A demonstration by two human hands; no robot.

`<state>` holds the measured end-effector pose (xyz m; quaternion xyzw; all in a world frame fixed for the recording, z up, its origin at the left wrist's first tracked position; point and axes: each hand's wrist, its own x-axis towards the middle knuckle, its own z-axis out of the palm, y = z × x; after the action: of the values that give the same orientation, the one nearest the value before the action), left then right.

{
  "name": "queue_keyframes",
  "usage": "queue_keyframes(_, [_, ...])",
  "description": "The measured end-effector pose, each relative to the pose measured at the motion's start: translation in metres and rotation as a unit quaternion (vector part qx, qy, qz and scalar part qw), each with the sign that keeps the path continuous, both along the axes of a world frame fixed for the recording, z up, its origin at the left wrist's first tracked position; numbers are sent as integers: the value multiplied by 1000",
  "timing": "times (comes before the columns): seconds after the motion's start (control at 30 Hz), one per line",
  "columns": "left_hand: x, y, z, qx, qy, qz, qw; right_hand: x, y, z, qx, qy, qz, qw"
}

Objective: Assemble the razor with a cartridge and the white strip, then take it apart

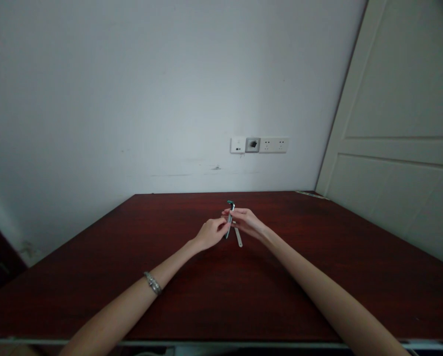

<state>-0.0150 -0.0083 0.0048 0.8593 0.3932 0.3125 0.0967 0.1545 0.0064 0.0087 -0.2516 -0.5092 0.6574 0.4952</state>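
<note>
**Two-Handed Hold on a Slim Bar**

The slim silver-and-green bar with a bent head is located between the two hands, above the middle of the desk. Current step, as judged: the bar is being held and handled with both hands. Any further move calls for a steady hold on both sides and free space around the bent end.

Appearance: the bar is narrow and straight, stands tilted with its upper end leaning right, and turns sharply left at the top. Its surface has a light sheen along the edge; finer detail is too small to read.

Left hand: fingers closed on the lower part of the bar. Right hand: fingers closed on the bar higher up, from the opposite side.

A pale, flat, narrow strip with a rounded end lies just beside the bar, its far end hidden at the right hand; contact cannot be determined. The dark red wooden desk extends to a white wall carrying a row of pale socket plates.
</note>
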Motion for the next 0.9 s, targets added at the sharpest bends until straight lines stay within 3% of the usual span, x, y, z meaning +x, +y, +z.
queue_keyframes(0.17, [-8, 13, 0, -34, -58, -7, 998, 0, 0, 1, 19, 33, -24, 999])
queue_keyframes(0.33, [-13, 38, 19, -132, -249, 0, 959, 0, 1, 1, 5, 52, -40, 998])
queue_keyframes(0.47, [-6, 52, 35, -286, -406, -11, 868, -3, 1, 0, -16, 73, -77, 994])
queue_keyframes(0.63, [13, 58, 41, -356, -556, -65, 748, -13, 2, -4, -12, 101, -80, 992])
queue_keyframes(0.8, [26, 67, 36, -455, -583, -85, 667, -22, -3, -4, -27, 97, -50, 994])
queue_keyframes(0.9, [26, 71, 30, -529, -587, -134, 598, -27, -4, -6, -47, 88, -52, 994])
